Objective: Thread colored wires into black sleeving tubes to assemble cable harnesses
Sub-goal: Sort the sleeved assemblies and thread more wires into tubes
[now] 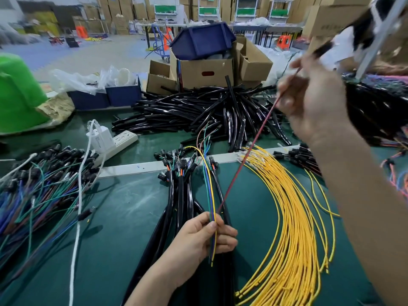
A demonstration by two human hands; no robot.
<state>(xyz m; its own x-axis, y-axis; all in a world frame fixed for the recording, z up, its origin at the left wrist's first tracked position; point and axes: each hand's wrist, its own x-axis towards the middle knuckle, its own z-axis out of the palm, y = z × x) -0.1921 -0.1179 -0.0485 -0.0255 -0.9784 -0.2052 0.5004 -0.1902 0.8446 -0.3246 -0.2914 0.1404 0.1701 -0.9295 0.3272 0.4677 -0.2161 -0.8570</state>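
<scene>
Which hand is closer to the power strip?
Left. The left hand, gripping colored wires, is nearer the camera, right of the power strip; the right hand is raised far to its right.

Bright, even overhead light leaves soft shadows and a pale sheen on the green mat (123,217), with white glints along the glossy black sleeving tubes (189,111). The left hand (198,237) gripping the coloured wires (210,195) is sharp, while the right hand (313,102) pinching the red wire (250,151) is smeared by motion. The wide lens bows the edges, and the far cardboard boxes (123,9) look soft.
</scene>
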